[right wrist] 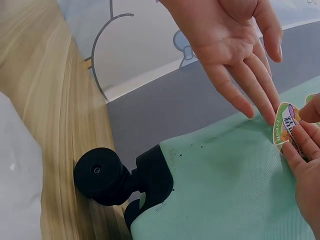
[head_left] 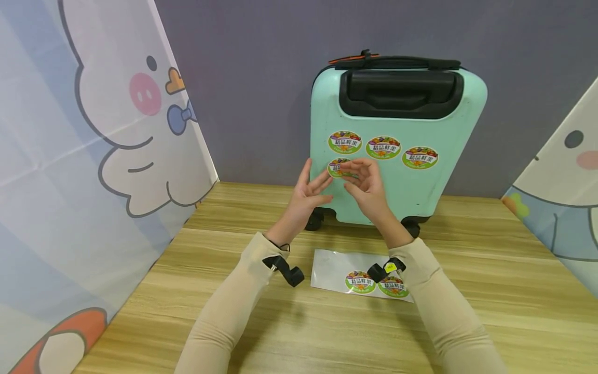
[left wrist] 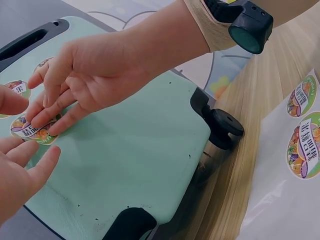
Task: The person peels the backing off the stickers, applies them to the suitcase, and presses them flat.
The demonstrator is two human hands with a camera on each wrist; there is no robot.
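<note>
two beige sleeves [head_left: 233, 291] [head_left: 444, 296] extend from the near edge, a wrist camera [head_left: 287, 272] [head_left: 385, 270] strapped at each cuff. the table [head_left: 299, 332] beneath has a wood-grain surface.

a white sheet [head_left: 329, 270] lies flat on the table, ahead of the sleeves. it carries two oval stickers [head_left: 360, 282] [head_left: 393, 286] side by side, toward its right part. the right wrist camera stands partly in front of the sheet.

beyond the sheet are both hands, raised at the suitcase [head_left: 397, 192]. left hand [head_left: 306, 195]: grip spread, fingers straight, palm visible, fingertips at the left edge of the lower sticker [head_left: 336, 167]; firm contact cannot be told. right hand [head_left: 366, 184]: grip relaxed, fingers slightly bent and resting on the face of the lower sticker, thumb apart from them.

the lower sticker is on the suitcase front, near its left side, partly covered by the fingers. above it, three upper stickers [head_left: 344, 142] [head_left: 383, 148] [head_left: 420, 158] form a row that slopes slightly down to the right.

the suitcase is mint green and stands on the table on black wheels [head_left: 315, 221] [head_left: 411, 227]. a black handle [head_left: 402, 93] is recessed near its top. behind it is a grey wall [head_left: 252, 93], flanked by cartoon panels [head_left: 37, 156] [head_left: 570, 197].
</note>
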